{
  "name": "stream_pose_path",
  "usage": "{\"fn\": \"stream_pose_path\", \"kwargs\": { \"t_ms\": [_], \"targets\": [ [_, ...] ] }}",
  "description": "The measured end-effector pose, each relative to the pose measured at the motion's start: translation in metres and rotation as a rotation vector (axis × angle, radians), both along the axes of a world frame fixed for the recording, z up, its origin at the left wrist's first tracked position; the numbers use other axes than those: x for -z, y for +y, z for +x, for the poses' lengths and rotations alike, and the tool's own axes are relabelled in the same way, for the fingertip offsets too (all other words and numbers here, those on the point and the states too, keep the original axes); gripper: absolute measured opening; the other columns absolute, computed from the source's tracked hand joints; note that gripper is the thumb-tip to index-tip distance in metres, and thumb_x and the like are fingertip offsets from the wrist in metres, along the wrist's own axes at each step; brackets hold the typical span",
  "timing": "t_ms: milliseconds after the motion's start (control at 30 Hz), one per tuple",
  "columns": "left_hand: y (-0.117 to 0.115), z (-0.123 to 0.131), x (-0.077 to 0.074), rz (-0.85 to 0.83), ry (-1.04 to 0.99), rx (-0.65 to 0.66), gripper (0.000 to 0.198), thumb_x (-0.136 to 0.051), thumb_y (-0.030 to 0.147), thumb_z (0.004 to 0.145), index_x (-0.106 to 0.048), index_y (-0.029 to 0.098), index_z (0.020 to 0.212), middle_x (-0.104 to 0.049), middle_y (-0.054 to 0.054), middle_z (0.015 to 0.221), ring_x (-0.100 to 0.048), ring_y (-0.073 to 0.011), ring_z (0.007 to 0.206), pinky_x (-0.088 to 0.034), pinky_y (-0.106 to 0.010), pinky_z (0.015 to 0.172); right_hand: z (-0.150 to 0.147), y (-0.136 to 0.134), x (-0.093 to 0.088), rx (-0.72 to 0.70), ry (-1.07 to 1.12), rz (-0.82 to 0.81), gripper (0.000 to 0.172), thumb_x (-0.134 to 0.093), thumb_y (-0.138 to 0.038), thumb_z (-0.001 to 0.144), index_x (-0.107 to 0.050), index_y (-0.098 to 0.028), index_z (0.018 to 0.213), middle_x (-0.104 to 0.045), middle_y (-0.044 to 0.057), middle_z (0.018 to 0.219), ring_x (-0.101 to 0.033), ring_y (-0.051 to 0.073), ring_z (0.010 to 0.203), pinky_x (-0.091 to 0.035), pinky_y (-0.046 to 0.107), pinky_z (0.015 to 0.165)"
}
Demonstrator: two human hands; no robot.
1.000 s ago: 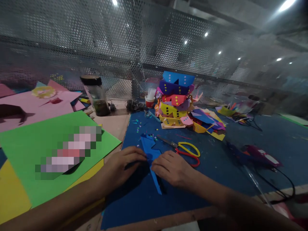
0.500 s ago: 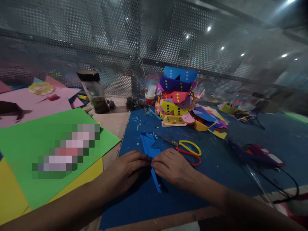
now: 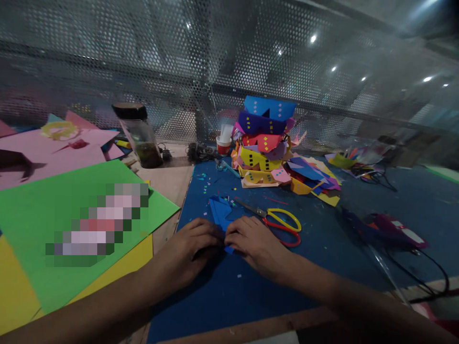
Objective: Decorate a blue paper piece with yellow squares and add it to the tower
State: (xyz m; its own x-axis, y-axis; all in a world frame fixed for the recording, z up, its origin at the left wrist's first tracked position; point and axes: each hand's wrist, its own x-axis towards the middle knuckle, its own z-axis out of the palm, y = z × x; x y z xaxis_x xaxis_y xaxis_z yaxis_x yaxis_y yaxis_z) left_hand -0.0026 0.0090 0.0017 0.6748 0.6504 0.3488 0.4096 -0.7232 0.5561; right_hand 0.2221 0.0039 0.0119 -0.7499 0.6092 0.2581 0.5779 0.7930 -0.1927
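Observation:
Between my hands lies a blue piece of cut paper, its far end resting on the blue table surface. My left hand grips the paper from the left, fingers bent together. From the right, my right hand pinches it, with the fingertips of both hands nearly meeting. A small bit of the near end pokes out below them; the rest of that end is hidden. Just beyond my right hand is a pair of scissors with one yellow and one red handle loop.
Behind stands a stack of colourful paper crowns beside loose paper scraps. A lidded jar and paper cup stand at the back. Green paper covers the left. A glue gun with a cable lies right.
The long near strip of blue paper has been folded up under my fingers; only a short bit shows now. Both hands stay in nearly the same place.

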Motion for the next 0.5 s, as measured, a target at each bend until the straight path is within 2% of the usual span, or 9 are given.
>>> {"fn": "stream_pose_path", "kwargs": {
  "t_ms": [133,300,500],
  "targets": [
    [0.0,0.001,-0.003,-0.041,-0.058,-0.054,0.022,-0.055,0.009,0.087,-0.067,0.023,0.098,-0.071,-0.002,0.099,-0.056,-0.0183,0.102,-0.046,-0.032,0.089,-0.002,0.002,-0.002,0.04,0.001,-0.036,0.01,-0.058,-0.02,0.091,-0.061,-0.019,0.101,-0.059,0.004,0.111,-0.049,0.019,0.105,-0.038,0.035,0.087],
    [-0.001,0.003,-0.011,-0.084,-0.029,-0.104,0.009,-0.064,0.024,0.084,-0.067,0.023,0.092,-0.07,-0.003,0.096,-0.057,-0.0216,0.101,-0.047,-0.035,0.088,-0.007,0.003,-0.007,0.081,-0.016,-0.024,0.009,-0.056,-0.026,0.093,-0.061,-0.018,0.093,-0.059,0.005,0.109,-0.048,0.021,0.104,-0.039,0.036,0.087],
    [0.002,0.006,-0.011,-0.107,-0.07,-0.208,0.012,-0.056,0.029,0.088,-0.065,0.021,0.089,-0.069,-0.003,0.091,-0.063,-0.0185,0.087,-0.048,-0.031,0.079,-0.012,0.004,-0.011,0.082,-0.089,-0.006,0.007,-0.056,-0.022,0.092,-0.06,-0.017,0.095,-0.058,0.006,0.11,-0.047,0.022,0.104,-0.04,0.037,0.088]
  ]
}}
